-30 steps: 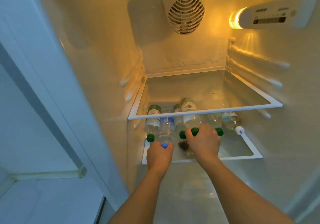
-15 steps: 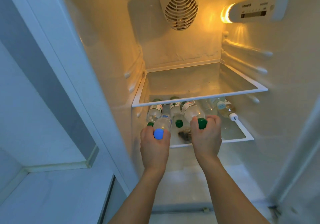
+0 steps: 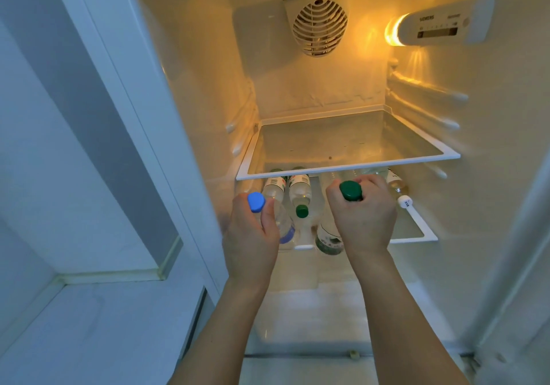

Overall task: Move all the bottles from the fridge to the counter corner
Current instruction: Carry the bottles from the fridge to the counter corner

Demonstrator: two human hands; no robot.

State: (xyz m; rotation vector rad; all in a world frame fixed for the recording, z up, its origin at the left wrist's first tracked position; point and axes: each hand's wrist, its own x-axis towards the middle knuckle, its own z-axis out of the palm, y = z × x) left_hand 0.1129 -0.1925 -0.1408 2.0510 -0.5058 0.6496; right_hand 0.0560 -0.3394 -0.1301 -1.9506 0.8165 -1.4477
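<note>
The neck of the blue-capped bottle is covered by the left hand. Most of the green-capped bottle is concealed behind the right hand. The far ends of the bottles lying below the upper shelf are blurred through its glass, and their count cannot be told. The label print is too small to be read. Both forearms are cut off below the hands.

Fridge interior's lit warm yellow by a lamp up on the right wall, round fan vent at the back, bluish-white wall off left.
</note>
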